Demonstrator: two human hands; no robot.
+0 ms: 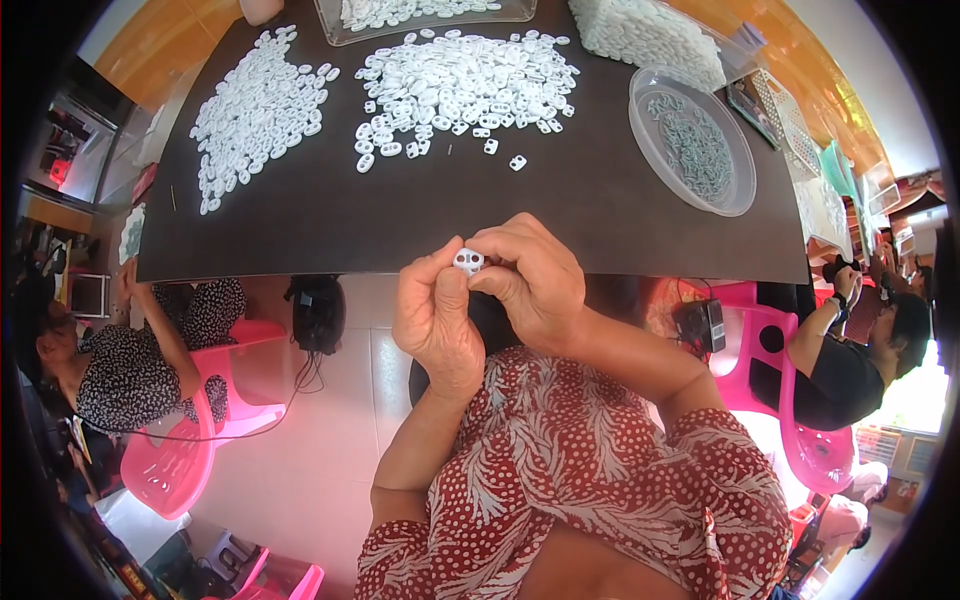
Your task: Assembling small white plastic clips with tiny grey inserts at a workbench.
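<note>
My left hand (438, 325) and my right hand (537, 285) meet at the table's near edge. Both pinch one small white plastic piece with holes (468, 260) between thumbs and fingertips. Its holed face is turned up, and the fingers cover its sides. Whether anything else is in the right fingertips cannot be made out. Beyond my hands lies a large heap of small white plastic pieces (470, 80), some showing two holes. Two single white pieces (518, 163) lie nearer to me. To the left spreads another pile of white oval pieces (260, 115).
On the dark table (400, 215), a round clear dish (748, 190) at right holds many small greyish-green parts. At the back stand a clear tray (430, 30) and a clear container (730, 50), both with white pieces. People sit on pink chairs (225, 400) at both sides.
</note>
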